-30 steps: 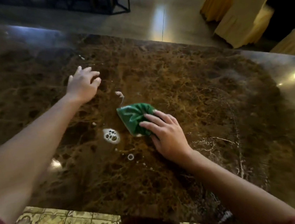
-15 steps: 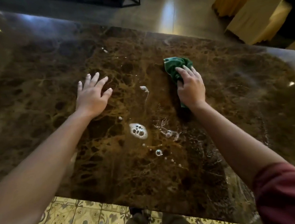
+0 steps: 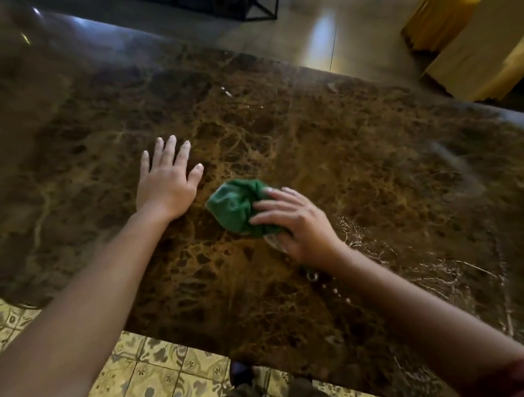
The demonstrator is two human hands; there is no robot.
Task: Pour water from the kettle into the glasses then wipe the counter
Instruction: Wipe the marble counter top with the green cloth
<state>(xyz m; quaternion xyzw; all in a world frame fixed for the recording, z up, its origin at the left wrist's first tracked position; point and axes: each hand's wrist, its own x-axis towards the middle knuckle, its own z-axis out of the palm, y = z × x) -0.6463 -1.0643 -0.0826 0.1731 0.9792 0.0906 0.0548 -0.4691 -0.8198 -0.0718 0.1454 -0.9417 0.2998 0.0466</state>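
A crumpled green cloth [image 3: 235,206] lies on the brown marble counter [image 3: 364,160] near its middle. My right hand [image 3: 296,223] presses down on the cloth's right part with fingers spread over it. My left hand [image 3: 167,179] rests flat on the counter just left of the cloth, fingers apart, holding nothing. A few small water drops [image 3: 324,284] sit on the marble below my right wrist. Neither kettle nor glasses are in view.
Wet streaks [image 3: 425,264] mark the counter to the right. The counter's near edge borders a patterned tile floor [image 3: 151,384]. Beyond the far edge stand a black metal frame [image 3: 251,0] and chairs with yellow and cream covers [image 3: 480,30].
My right hand has pulled the cloth back from the far side toward me and to the left, over the foamy puddle, which no longer shows. My left hand stays flat on the counter.
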